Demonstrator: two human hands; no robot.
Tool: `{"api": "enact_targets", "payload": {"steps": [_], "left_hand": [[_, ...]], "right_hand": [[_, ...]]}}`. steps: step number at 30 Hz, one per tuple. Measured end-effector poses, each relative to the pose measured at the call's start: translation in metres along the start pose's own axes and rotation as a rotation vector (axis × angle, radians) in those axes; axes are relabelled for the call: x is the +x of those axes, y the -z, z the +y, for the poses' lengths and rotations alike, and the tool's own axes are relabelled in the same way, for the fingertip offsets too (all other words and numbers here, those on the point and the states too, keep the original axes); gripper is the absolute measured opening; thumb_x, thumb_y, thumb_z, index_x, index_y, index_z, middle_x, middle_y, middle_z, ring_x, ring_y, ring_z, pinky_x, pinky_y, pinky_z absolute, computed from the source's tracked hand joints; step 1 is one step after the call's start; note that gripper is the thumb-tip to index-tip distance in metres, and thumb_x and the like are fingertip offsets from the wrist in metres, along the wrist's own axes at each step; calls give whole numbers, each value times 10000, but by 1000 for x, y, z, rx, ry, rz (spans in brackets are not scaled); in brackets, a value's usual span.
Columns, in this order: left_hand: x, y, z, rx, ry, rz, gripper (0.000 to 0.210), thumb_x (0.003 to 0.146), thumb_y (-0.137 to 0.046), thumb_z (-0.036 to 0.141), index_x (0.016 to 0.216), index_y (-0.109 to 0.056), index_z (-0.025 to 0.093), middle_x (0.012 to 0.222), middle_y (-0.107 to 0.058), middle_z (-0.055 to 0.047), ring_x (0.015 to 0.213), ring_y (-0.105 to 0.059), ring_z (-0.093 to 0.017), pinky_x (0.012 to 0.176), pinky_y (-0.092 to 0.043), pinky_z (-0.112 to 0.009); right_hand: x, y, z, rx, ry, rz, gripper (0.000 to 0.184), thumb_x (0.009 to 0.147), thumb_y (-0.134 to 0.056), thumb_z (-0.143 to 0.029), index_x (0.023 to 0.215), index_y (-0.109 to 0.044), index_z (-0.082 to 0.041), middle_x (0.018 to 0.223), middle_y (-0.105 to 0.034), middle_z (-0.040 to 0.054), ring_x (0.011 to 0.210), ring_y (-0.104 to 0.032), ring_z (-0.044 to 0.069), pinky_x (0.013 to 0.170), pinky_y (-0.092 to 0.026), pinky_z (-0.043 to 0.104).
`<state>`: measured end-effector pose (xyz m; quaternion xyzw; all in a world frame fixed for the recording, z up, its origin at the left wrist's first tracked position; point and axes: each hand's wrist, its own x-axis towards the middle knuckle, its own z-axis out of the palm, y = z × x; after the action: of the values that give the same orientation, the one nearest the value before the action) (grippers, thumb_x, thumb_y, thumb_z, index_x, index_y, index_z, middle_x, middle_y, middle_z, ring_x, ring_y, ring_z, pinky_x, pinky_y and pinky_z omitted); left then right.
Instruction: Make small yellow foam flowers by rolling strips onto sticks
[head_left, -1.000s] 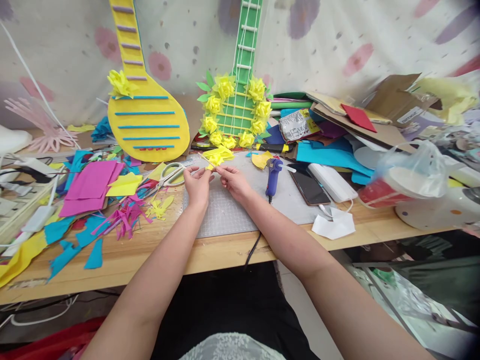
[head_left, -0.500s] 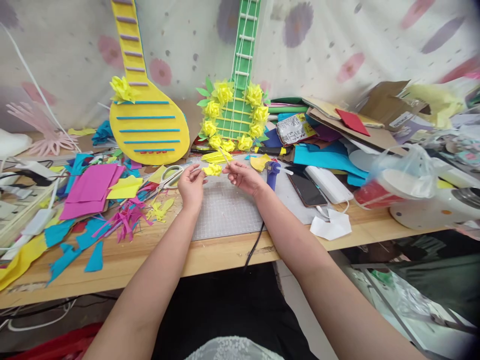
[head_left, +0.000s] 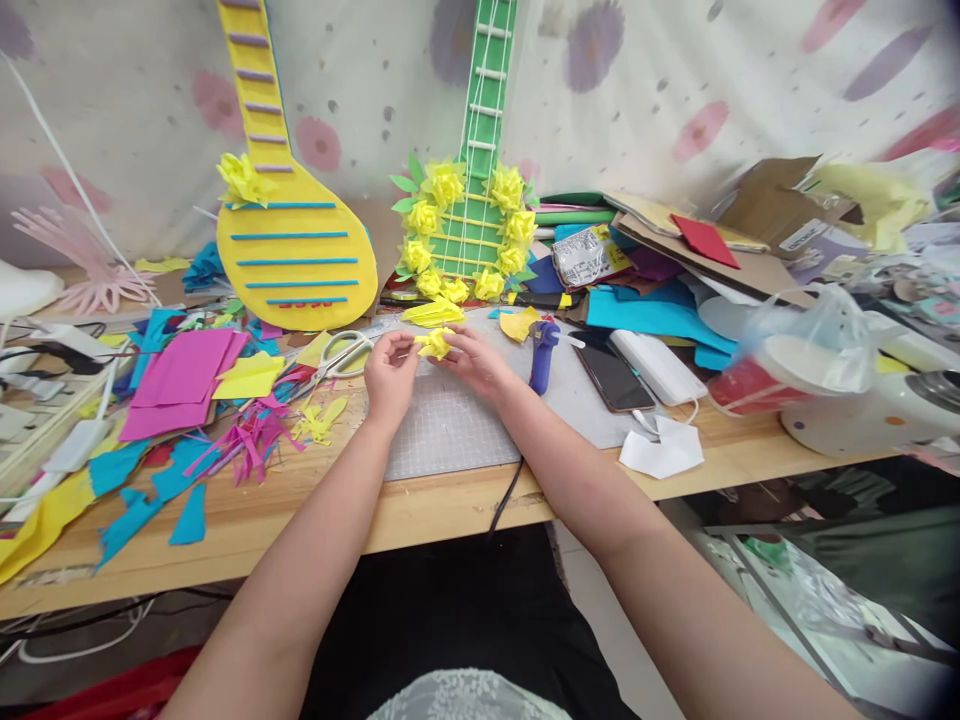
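Note:
A small yellow paper flower [head_left: 434,344] is held between my two hands, above the grey cutting mat [head_left: 442,430]. My left hand [head_left: 391,375] pinches it from the left, fingers closed. From the right, the fingers of my right hand [head_left: 476,362] close on its petals; the fingertips are partly hidden. Just beyond the flower lies a stack of yellow paper petals [head_left: 433,313]. To the right of my right hand stands a blue glue gun [head_left: 541,358] with a pale stick in its back. Scissors [head_left: 343,354] lie left of my left hand.
A yellow lute-shaped craft [head_left: 300,248] and a green one [head_left: 469,235] ringed with yellow flowers lean at the back. Magenta paper [head_left: 184,380] and scraps cover the left side. A phone [head_left: 613,372], white power bank [head_left: 656,368] and lidded red cup [head_left: 765,375] stand right.
My right hand has moved left onto the flower, and the thin pale strip it held up is no longer visible. The flower is slightly higher and turned between my fingers.

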<state>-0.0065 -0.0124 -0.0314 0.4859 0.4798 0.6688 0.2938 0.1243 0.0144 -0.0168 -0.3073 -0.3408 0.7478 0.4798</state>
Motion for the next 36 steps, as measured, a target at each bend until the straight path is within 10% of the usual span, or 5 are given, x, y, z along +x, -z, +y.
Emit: {"api": "enact_targets", "payload": {"steps": [16,27,36], "left_hand": [[-5,-1,-3,131,5,-84,268,666,-664,224,925,-608,186,798,-668,-34,723,-632,-137,647,-493,-245],[-3,-5,7,-262,421,-144,417,521,-751,217,913,-623,152,773,-677,-38,680,-624,-135,587,-492,-245],[-4,-7,12,-293,415,-82,415,507,-749,197,903,-630,159,733,-669,-17,647,-615,-121,554,-480,-220]], "right_hand": [[3,-1,5,-13,76,80,328,596,-704,-158,852,-506,-210,762,-565,-45,714,-565,81,657,-478,215],[4,0,7,-42,142,103,342,595,-699,-194,862,-486,-217,806,-544,-48,727,-540,75,628,-466,201],[4,0,6,-47,112,87,343,589,-718,-231,829,-474,-209,785,-559,-48,689,-554,70,641,-466,212]]}}
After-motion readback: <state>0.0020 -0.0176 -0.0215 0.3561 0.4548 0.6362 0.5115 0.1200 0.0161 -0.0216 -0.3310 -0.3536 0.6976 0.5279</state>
